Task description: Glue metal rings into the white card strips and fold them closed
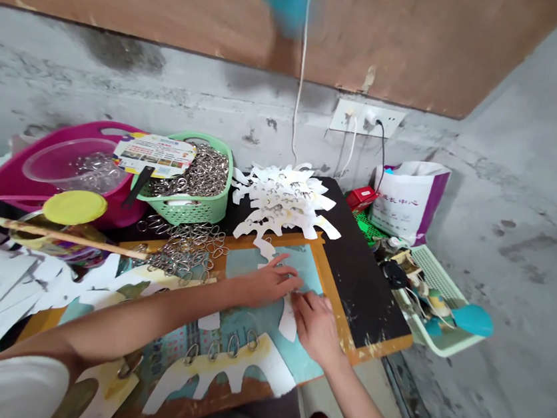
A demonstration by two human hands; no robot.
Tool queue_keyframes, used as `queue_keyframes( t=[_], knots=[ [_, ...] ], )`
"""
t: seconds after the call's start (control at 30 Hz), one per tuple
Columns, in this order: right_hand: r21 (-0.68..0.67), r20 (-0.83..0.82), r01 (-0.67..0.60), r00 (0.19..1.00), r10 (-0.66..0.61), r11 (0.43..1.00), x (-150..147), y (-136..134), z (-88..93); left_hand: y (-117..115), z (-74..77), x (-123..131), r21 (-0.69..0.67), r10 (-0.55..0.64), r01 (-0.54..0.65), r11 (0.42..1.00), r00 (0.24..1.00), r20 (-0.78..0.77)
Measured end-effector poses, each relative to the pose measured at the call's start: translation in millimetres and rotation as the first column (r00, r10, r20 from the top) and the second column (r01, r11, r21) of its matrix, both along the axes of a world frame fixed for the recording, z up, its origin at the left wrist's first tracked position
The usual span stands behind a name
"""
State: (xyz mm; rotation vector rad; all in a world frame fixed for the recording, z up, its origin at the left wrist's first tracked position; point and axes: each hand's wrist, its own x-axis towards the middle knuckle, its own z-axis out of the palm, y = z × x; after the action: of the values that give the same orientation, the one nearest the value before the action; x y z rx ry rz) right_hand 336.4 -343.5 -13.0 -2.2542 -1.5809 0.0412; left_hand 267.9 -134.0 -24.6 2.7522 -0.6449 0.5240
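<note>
Side by side, my two hands work over a white cut-out strip (pixel 288 323) with an arched edge, lying on the blue-topped board (pixel 312 266). My left hand (pixel 273 282) lies across the strip with its fingers spread and hides much of it. My right hand (pixel 314 322) has its fingers bent and pressed together on the strip's edge; whatever small thing is between them is hidden. Nearer me lies another white arched strip (pixel 220 371) with several metal rings (pixel 233 345) standing along its top edge. Loose metal rings (pixel 186 249) are heaped left of my hands.
A green basket (pixel 188 211) full of rings and a magenta basket (pixel 3 181) stand at the back left. Stacked white cut-outs (pixel 284 199) lie behind my hands. A stick (pixel 54 232) crosses the left side. To the right sit a pale green tray (pixel 459 340) and a bag (pixel 407 200).
</note>
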Motion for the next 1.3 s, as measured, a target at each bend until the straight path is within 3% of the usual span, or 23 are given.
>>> queue_keyframes(
  t=[0.33,0.53,0.87,1.3],
  knots=[
    [0.036,-0.039,0.005,0.999,-0.003,0.999,-1.7,0.3,-2.2,11.5,12.5,10.0,0.072,-0.126,0.123,0.99,0.991,0.039],
    [0.031,-0.059,0.011,0.998,-0.009,0.999,-0.7,-1.5,-2.7,16.4,12.7,10.6,0.094,-0.142,0.149,0.984,0.987,-0.078],
    [0.088,-0.17,0.126,0.979,-0.109,0.988,1.7,9.7,2.8,10.3,29.5,4.5,-0.048,-0.129,0.121,0.992,0.959,-0.251],
    [-0.054,-0.017,0.313,0.949,-0.314,0.948,-6.5,24.4,11.5,3.7,15.2,6.2,0.077,-0.024,0.028,0.997,0.998,-0.056]
  ],
)
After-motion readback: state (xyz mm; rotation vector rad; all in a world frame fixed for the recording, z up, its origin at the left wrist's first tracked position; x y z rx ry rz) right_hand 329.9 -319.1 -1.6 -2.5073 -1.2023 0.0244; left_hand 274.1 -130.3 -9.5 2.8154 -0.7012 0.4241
